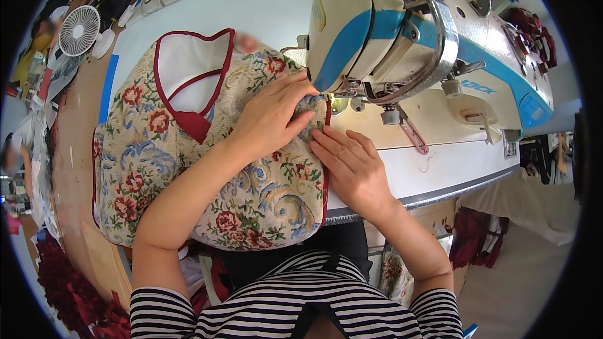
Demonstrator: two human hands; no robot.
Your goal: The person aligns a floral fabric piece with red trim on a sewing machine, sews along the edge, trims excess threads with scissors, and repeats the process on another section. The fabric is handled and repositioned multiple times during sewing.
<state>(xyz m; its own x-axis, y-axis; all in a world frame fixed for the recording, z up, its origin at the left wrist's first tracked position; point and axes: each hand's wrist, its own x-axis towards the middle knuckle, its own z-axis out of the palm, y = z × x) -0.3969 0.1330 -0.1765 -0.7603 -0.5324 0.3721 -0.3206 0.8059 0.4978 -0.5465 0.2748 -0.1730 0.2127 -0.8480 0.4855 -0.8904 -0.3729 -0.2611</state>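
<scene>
A floral tapestry vest (264, 194) with dark red binding (326, 194) lies on the white sewing table, its right edge running beneath the head of a white and blue sewing machine (352, 31). My left hand (276, 113) rests on top of the cloth, fingers stretched out toward the needle area, thumb apart. Its fingertips are partly hidden by the machine head. Lower along the bound edge, my right hand (355, 169) lies with extended fingers on the border of the vest. The needle and presser foot are mostly hidden behind the machine's front.
A slim pinkish tool (412, 130) and a bit of thread (427, 163) lie right of my right hand. A ruler strip (440, 193) follows the table's front edge. At the far left stands a white fan (80, 30); dark red scraps (63, 282) are heaped lower left.
</scene>
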